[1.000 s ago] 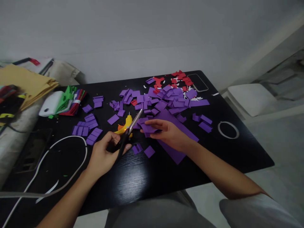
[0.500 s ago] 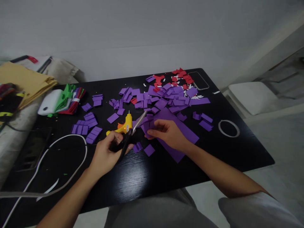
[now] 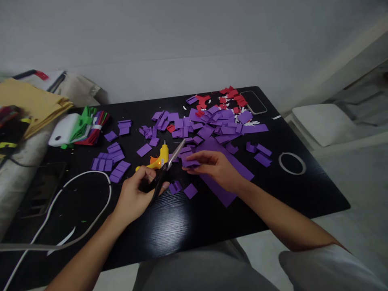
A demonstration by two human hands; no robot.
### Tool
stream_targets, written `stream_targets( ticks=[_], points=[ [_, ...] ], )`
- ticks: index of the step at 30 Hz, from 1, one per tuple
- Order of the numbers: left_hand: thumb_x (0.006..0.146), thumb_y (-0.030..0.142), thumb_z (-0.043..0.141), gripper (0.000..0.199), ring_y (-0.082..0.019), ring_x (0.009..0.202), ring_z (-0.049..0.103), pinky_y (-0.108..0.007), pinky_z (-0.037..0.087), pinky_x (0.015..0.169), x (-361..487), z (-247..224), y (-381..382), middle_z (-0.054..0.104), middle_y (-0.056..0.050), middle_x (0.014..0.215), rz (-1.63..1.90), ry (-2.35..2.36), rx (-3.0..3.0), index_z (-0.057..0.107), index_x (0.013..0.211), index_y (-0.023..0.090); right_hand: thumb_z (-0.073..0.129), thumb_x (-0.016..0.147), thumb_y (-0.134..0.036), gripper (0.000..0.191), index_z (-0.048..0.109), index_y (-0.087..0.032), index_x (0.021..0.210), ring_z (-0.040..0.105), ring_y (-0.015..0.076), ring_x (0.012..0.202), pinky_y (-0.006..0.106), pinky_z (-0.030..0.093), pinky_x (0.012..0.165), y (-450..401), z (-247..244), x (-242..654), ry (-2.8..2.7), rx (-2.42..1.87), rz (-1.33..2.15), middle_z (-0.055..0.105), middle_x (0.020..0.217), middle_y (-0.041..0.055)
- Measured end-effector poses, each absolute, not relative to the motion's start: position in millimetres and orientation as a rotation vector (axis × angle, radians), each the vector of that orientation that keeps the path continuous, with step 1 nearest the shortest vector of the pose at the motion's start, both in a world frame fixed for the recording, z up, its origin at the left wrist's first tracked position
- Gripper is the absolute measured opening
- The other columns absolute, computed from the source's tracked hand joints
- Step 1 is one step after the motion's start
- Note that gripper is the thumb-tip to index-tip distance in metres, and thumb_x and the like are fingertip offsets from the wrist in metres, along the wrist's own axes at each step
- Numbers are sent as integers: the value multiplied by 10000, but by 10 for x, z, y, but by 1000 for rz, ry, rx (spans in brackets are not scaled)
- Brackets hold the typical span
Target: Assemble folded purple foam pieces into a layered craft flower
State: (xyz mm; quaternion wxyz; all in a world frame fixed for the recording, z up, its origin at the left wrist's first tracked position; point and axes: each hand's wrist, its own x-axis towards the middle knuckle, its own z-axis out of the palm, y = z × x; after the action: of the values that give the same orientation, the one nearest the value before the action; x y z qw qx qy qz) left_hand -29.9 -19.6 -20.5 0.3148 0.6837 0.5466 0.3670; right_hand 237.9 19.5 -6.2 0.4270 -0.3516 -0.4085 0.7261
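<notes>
My left hand [image 3: 136, 194] is closed round the black handles of a pair of scissors [image 3: 175, 157], whose blades point away and to the right. Between the fingertips and thumb of my right hand [image 3: 216, 167] is a small purple paper piece [image 3: 188, 162], close to the scissor blades. Under and beyond that hand lies a larger purple sheet [image 3: 238, 165]. A yellow glue gun [image 3: 162, 157] rests just behind the scissors, its small orange light lit. Two little purple pieces [image 3: 190, 191] lie on the table between my hands.
Purple cut pieces [image 3: 224, 121] are heaped at the back, with red scraps [image 3: 233, 93] behind. Purple stacks [image 3: 113, 155] sit to the left, near coloured strips [image 3: 91, 127]. A white cable [image 3: 109, 190] loops at left. A ring [image 3: 292, 163] lies at right on the black table [image 3: 306, 198].
The purple piece in my right hand has turned flatter, and the fingers have shifted slightly left. The scissors have moved a little to the left, still in my left hand.
</notes>
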Motion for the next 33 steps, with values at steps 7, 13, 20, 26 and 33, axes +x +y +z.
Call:
stream_targets(
  ticks=[7,13,20,26,33],
  points=[
    [818,340,841,304,-110,626,532,-231,441,622,-310,-216,-192,584,60,715,974,1439,1781,563,865,227,919,702,-184,324,837,-247,1009,804,226,1044,450,602,1090,206,-55,2386,-1089,-943,1703,839,1085,19],
    [818,346,833,285,-112,639,510,-235,433,629,-263,-136,-182,560,49,714,989,1406,1682,581,833,214,917,706,-176,396,825,-274,1079,793,240,1111,458,602,1098,190,-16,2389,-1078,-891,1719,825,1161,12],
    [828,369,818,291,-114,642,492,-243,408,639,-242,-91,-175,560,37,703,958,1372,1542,582,809,200,903,759,-315,301,811,-242,1036,795,199,832,356,656,800,182,-52,2364,-1073,-950,1645,819,900,7],
    [824,387,824,312,-116,638,482,-242,402,633,-236,-93,-168,554,36,697,944,1357,1526,575,815,198,862,805,-383,242,714,-212,720,532,123,638,288,462,624,197,-9,2390,-1358,-1111,1157,621,711,-26],
    [804,368,827,301,-120,628,483,-244,398,624,-258,-30,-174,551,37,679,933,1392,1609,575,787,203,775,885,-489,280,677,-233,943,737,197,906,348,584,871,203,-36,2366,-1159,-998,1517,764,920,18]
  ],
)
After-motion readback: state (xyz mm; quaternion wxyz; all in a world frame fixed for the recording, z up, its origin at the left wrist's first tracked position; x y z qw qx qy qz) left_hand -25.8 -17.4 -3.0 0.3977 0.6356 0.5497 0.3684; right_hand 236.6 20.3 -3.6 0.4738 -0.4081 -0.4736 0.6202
